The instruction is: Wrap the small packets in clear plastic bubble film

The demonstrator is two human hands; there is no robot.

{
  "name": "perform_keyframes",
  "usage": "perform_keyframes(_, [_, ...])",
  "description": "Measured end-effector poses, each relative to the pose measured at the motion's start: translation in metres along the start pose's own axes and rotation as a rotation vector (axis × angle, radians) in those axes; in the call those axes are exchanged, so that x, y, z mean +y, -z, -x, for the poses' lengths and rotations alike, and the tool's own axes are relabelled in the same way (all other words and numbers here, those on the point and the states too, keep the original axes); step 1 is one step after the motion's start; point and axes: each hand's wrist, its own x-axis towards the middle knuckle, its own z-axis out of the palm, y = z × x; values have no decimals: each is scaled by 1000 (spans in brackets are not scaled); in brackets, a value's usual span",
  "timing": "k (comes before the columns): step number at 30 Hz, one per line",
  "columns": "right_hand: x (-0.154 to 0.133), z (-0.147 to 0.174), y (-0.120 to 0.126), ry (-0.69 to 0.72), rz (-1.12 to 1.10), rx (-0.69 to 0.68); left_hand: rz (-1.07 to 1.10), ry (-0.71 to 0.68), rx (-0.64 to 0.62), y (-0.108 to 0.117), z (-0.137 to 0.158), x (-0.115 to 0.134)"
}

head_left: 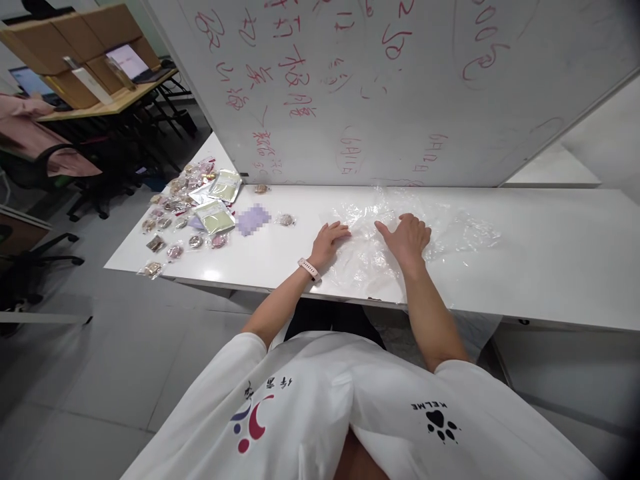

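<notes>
A crinkled sheet of clear plastic film (363,263) lies spread over the white table in front of me. At its left edge rests my left hand (327,243), fingers stretched out and touching the film; a pale band circles the wrist. My right hand (409,241) presses on the film farther right, its thumb held away from the fingers. Neither hand appears to grip anything. Left of my left hand are a small wrapped round item (287,219) and a purple packet (253,219), which is pixelated.
Many small clear-wrapped items (175,251) and green-and-silver sachets (215,217) cover the table's left end. A whiteboard (320,87) with red writing stands along the table's back edge. Office chairs (85,167) and a wooden desk (115,103) with laptops are at the far left.
</notes>
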Motion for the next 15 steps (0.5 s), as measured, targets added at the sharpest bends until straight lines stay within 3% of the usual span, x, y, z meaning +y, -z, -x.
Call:
perform_keyframes(4, [5,-4,-3,2,-20,-76,57,89,95,-3,-9,5])
perform_keyframes(9, [6,-4,-3,-6,-181,-84,-49,199,169,-14,-23,9])
perform_keyframes(15, [1,-5,1,-91,-271,-148,73,4,146,-11,-15,-3])
